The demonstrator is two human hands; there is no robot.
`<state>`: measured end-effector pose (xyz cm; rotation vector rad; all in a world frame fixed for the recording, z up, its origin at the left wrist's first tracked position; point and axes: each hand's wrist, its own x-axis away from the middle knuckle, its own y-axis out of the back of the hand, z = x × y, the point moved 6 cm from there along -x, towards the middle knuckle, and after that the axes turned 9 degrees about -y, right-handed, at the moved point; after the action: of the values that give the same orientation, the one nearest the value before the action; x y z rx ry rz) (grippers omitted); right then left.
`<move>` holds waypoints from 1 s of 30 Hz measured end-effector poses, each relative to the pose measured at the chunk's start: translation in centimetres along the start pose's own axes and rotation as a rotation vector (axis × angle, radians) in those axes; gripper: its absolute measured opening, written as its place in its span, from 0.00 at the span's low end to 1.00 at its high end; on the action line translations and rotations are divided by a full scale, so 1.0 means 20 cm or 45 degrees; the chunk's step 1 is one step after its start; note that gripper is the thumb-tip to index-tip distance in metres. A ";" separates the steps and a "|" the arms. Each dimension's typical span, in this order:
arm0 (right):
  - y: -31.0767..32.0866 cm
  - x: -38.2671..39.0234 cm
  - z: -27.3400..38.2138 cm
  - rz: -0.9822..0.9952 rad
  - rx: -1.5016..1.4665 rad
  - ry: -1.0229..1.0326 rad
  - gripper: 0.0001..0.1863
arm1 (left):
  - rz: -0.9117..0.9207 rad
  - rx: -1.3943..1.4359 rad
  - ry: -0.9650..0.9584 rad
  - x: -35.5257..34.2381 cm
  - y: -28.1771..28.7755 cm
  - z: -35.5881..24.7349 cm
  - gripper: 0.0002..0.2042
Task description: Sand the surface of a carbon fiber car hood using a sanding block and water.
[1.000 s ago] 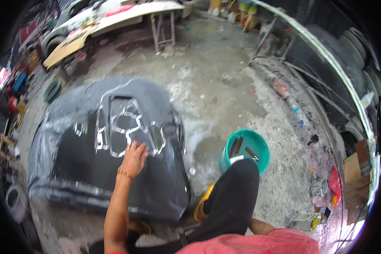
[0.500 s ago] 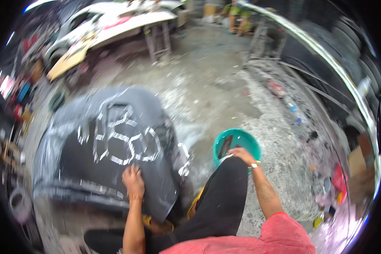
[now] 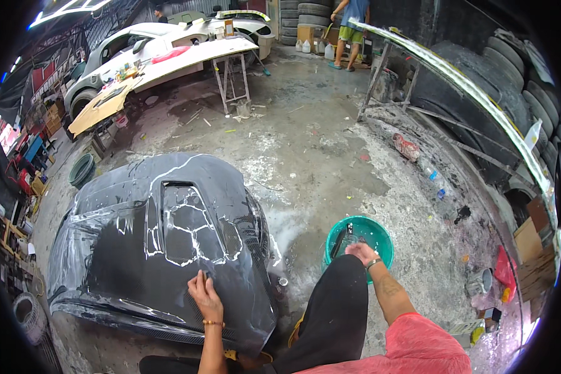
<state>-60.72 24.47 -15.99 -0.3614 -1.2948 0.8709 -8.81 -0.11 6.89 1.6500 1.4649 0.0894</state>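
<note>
A dark, wet car hood (image 3: 124, 249) lies on the floor in front of me, with a raised vent opening and bright light reflections across its surface. My left hand (image 3: 206, 299) is over the hood just below the vent, fingers bent together; a small dark piece seems to be at the fingertips, too small to name. My right hand (image 3: 363, 253) is at the near side of a green basin (image 3: 389, 240), beside my raised knee, which hides part of its fingers. Dark strip-like pieces (image 3: 341, 238) rest in the basin.
A long white panel (image 3: 193, 53) on a metal stand and a partly stripped white car (image 3: 137, 47) stand at the back left. Another panel on a frame (image 3: 474, 81) runs along the right. A person (image 3: 353, 31) stands far back. Litter, including a crumpled bag (image 3: 406, 148), lies right.
The view has steadied and shifted, with the hood and basin now lower. My left hand stays over the hood below the vent; my right hand remains by the basin.
</note>
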 end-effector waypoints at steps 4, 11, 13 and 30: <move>-0.60 0.19 0.41 0.285 0.250 0.171 0.16 | -0.123 1.150 0.710 -0.27 -0.51 -0.18 0.17; -1.92 0.14 0.04 0.312 1.035 -0.261 0.20 | 0.350 2.018 1.431 -0.55 -1.25 -0.53 0.22; -2.05 0.07 -0.09 0.375 1.056 -0.179 0.21 | 0.098 2.069 1.343 -0.58 -1.12 -0.38 0.20; -1.77 0.15 -0.79 -0.761 1.510 1.208 0.43 | 0.210 -0.388 -0.637 -1.00 -0.27 -0.16 0.11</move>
<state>-33.28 7.55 5.80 0.5091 0.1245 0.6599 -20.60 -15.30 14.99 1.4101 0.8887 -0.0102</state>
